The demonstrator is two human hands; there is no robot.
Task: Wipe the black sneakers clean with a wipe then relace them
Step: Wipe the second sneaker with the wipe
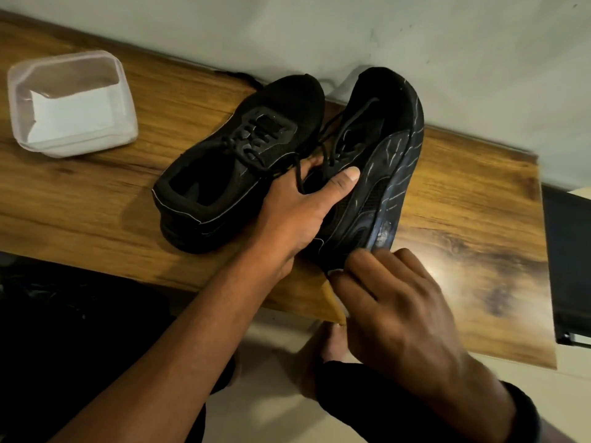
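A single view, from the person's head, looks forward and steeply down across the worktop (96, 199) to the wall (415, 33) behind. It sits close: the left hand (297, 212) and right hand (393, 302), at a sneaker (383, 161), fill the middle. The frame is rolled, so the worktop runs slantwise; floor (275, 340) shows below.

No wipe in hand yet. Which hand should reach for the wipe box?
Probably the left hand: the box sits on its side. The right hand holds the heel of the tilted sneaker and could steady it; reaching from there would cross the other sneaker.
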